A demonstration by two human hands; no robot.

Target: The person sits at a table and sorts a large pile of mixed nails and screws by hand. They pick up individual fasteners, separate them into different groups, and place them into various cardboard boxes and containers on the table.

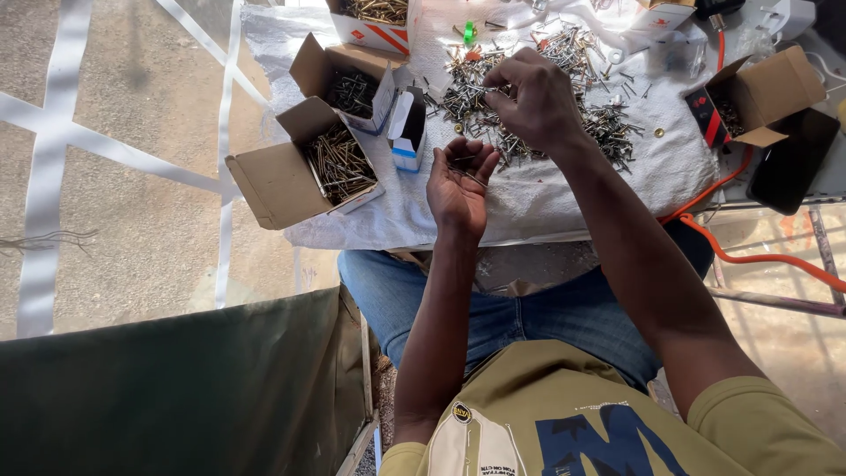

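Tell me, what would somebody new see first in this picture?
First, the big shiny heap of loose nails spread over the white cloth at the top. Right above it, the right hand pinches a nail, while the left hand lies palm up near the cloth's front edge, holding a few nails. To the left stand open cardboard boxes filled with more nails.

Bright daylight is falling across the white cloth (670,167), nearly washing out its far edge. Soft shadows are lying beneath the boxes (304,163). Focus is holding sharp; the corners are bending slightly.
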